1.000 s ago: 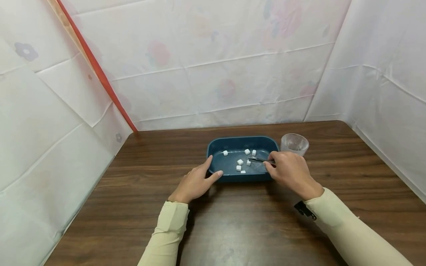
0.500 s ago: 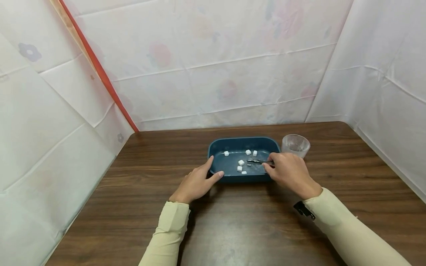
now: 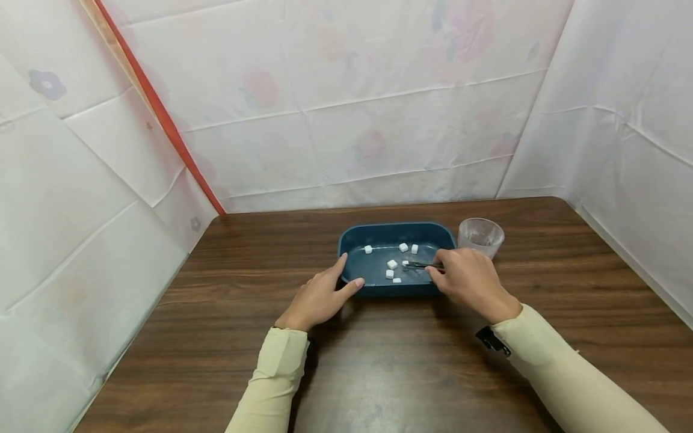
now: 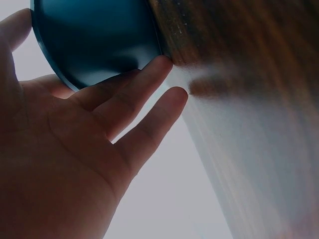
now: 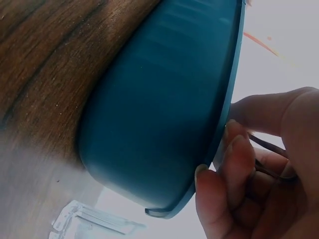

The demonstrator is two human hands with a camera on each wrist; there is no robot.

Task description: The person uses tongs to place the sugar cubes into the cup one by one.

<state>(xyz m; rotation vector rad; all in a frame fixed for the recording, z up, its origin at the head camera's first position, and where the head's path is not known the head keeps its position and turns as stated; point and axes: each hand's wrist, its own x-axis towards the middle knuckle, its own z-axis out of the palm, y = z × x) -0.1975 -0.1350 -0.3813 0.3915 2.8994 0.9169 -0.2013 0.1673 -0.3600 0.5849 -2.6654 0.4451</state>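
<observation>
A blue rectangular tray [image 3: 397, 291] holds several small white cubes [image 3: 392, 264]. My left hand [image 3: 316, 297] lies at its left end, with straight fingers against the outer wall and the thumb at the front rim. In the left wrist view, extended fingertips [image 4: 160, 64] meet the tray's side. My right hand [image 3: 470, 281] pinches dark metal tweezers [image 3: 423, 266] over the right end. Their tips overlap one small white cube [image 3: 405, 263] near the middle; I cannot tell whether they grip it. In the right wrist view, some curled fingers touch the tray's rim [image 5: 230, 94].
A clear glass cup [image 3: 480, 236] stands just right of the tray, behind my right hand. Both rest on a brown wooden table [image 3: 260, 252]. Pale patterned sheets [image 3: 335, 108] hang behind the table and along its sides.
The tweezers' tips have shifted slightly left and down around one cube, which was partly covered half a second ago and now shows above the tips. My left hand stays in place.
</observation>
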